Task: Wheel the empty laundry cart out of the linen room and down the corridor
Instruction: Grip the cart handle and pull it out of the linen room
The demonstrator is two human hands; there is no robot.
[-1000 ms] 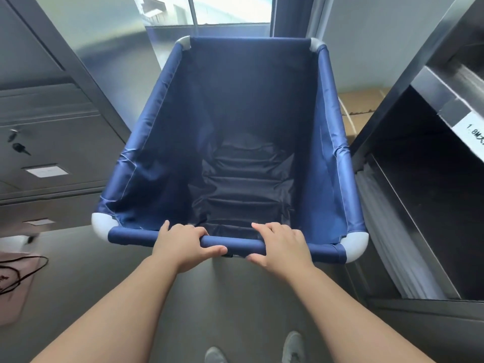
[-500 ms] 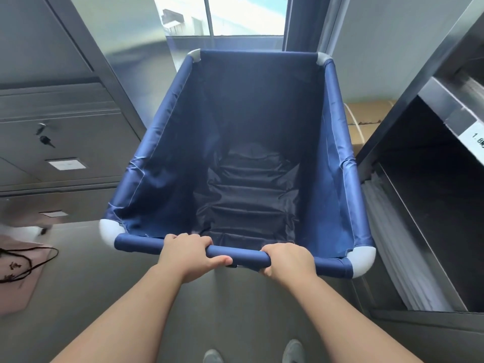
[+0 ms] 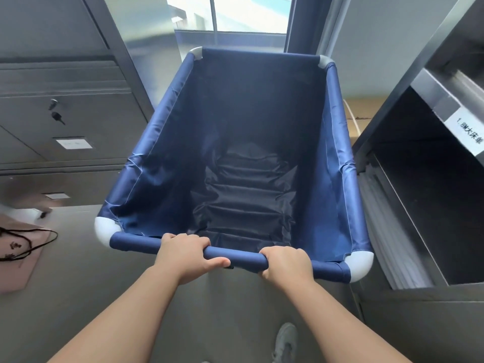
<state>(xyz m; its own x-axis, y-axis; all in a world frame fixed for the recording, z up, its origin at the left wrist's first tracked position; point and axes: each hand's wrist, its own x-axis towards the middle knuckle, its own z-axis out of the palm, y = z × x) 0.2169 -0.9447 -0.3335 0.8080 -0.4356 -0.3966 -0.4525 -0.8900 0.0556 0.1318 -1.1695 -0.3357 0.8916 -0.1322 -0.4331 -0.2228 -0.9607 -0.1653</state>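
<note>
Laundry cart [image 3: 167,163], blue fabric liner, sits dead center in front of me, nothing inside, only the creased dark bottom. Grey plastic corner caps [image 3: 104,229] at all four corners of the rim. Near rail [image 3: 237,255] runs across at my hands.

My left hand [image 3: 183,254] is on the rail left of center, fingers [image 3: 188,238] wrapped over the top, thumb under it: clenched on the rail. My right hand [image 3: 286,263] is just beside it to the right, fingers curled around the same rail, also clenched on it. Both forearms bare, reaching straight out.

Cart is in a narrow gap. Metal cabinet [image 3: 65,106] on the left with keys [image 3: 56,113] hanging in a lock and white labels [image 3: 74,143] on the drawer fronts. Metal shelving [image 3: 419,142] close on the right, cart's right side nearly against it; stacked white linen [image 3: 392,239] on the lower shelf, a printed tag [image 3: 468,131] on the shelf edge above. Cardboard box [image 3: 358,119] beyond the cart on the right. Window [image 3: 246,14] straight ahead past the far rim.

Grey floor [image 3: 78,297] below. Pink sheet with a black cord [image 3: 23,244] at the far left. One grey shoe [image 3: 286,339] visible bottom center.
</note>
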